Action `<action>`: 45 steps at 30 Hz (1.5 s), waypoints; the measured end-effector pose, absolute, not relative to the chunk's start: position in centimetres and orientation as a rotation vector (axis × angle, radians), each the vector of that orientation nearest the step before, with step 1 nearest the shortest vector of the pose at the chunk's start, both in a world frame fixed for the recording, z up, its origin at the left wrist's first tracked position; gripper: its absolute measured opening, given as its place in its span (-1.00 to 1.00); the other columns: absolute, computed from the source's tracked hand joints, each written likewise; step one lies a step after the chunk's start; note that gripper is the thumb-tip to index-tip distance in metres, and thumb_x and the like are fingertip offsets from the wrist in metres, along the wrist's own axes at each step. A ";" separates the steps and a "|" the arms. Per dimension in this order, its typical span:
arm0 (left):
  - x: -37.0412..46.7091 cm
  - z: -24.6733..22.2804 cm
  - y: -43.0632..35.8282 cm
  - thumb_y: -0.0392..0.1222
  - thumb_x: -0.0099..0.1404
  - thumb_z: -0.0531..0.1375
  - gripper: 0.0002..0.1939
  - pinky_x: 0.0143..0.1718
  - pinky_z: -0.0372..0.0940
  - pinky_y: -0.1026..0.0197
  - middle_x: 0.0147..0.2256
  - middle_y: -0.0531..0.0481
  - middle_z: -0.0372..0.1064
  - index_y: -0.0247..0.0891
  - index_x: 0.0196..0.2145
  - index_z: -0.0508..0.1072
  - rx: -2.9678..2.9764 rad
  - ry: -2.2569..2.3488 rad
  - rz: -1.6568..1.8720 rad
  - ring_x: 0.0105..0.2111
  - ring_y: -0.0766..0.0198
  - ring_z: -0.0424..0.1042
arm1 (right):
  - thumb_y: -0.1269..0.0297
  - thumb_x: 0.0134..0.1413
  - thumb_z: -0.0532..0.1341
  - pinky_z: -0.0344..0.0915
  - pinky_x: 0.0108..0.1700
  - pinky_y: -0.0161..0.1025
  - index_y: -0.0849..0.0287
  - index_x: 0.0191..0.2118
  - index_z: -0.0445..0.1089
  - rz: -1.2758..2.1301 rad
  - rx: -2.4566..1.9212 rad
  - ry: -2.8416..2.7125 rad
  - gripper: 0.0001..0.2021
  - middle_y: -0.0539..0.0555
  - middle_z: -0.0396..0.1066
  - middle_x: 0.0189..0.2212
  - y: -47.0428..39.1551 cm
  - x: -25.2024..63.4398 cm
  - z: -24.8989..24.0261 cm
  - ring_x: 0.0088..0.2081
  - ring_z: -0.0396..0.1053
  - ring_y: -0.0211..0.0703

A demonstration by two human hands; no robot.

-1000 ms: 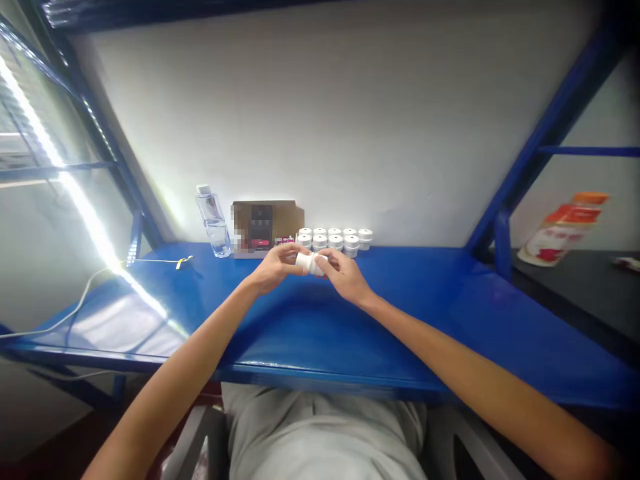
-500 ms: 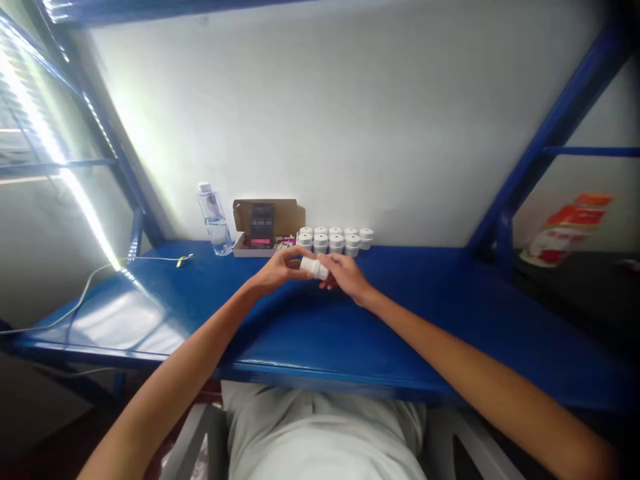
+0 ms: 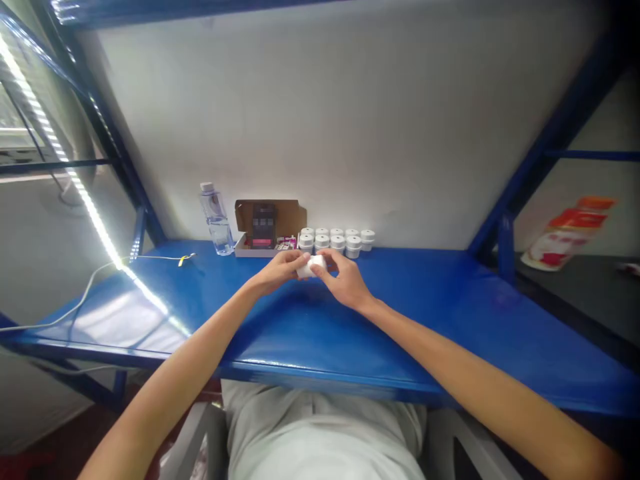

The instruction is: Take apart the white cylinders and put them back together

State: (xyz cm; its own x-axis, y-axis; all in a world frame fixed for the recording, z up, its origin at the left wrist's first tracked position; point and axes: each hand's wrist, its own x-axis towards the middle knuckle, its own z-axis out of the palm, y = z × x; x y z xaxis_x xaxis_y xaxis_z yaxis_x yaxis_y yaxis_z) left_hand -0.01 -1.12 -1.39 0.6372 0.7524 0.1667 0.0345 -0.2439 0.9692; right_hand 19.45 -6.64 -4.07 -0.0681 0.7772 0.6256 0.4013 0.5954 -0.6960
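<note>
Above the blue table, my two hands hold one small white plastic jar-like piece between them. My left hand grips its left end with thumb and fingers. On the right end, my right hand is closed with the thumb in front and the fingers behind. Much of the piece is covered by my fingers. Just behind my hands stand several similar white pieces with round tops, set in two rows.
Left of the rows sits an opened cardboard box with a dark pack inside. A clear water bottle stands beside it. A white cable crosses the table's left end. An orange-capped bottle is at far right.
The white piece has turned to lie more level. My right hand has shifted its hold, its thumb now across the near side of the piece. The left hand has come closer around it.
</note>
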 end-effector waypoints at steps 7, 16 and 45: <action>1.4 -2.3 -1.6 0.13 0.18 0.38 -0.57 -0.31 0.30 0.25 -0.37 -0.01 0.43 -0.30 -0.32 0.39 1.806 0.702 1.054 -0.35 0.27 0.44 | -0.21 0.17 0.19 0.44 -0.28 -0.15 0.16 -0.11 0.45 0.757 -1.049 -1.506 -0.51 0.12 0.57 -0.30 -5.0 19.8 -4.1 -0.32 0.52 -0.02; 1.5 -3.1 -1.2 0.13 0.24 0.30 -0.61 -0.26 0.34 0.18 -0.24 -0.11 0.51 -0.29 -0.22 0.53 2.435 0.888 0.879 -0.31 0.19 0.46 | 0.10 -0.01 0.30 0.35 -0.05 -0.10 0.14 -0.34 0.58 0.036 -1.491 -1.580 -0.78 0.10 0.52 -0.30 -1.4 27.1 -4.3 -0.19 0.46 0.04; -5.6 -4.8 6.4 -0.34 0.11 0.07 -0.79 -0.27 0.33 0.17 -0.38 -0.10 0.50 -0.29 -0.38 0.51 2.479 1.369 0.848 -0.35 0.15 0.44 | 0.29 -0.08 0.25 0.36 0.06 -0.04 0.15 -0.13 0.36 -0.049 -1.649 -1.489 -0.68 0.18 0.45 -0.12 3.0 35.3 -8.0 -0.09 0.45 0.04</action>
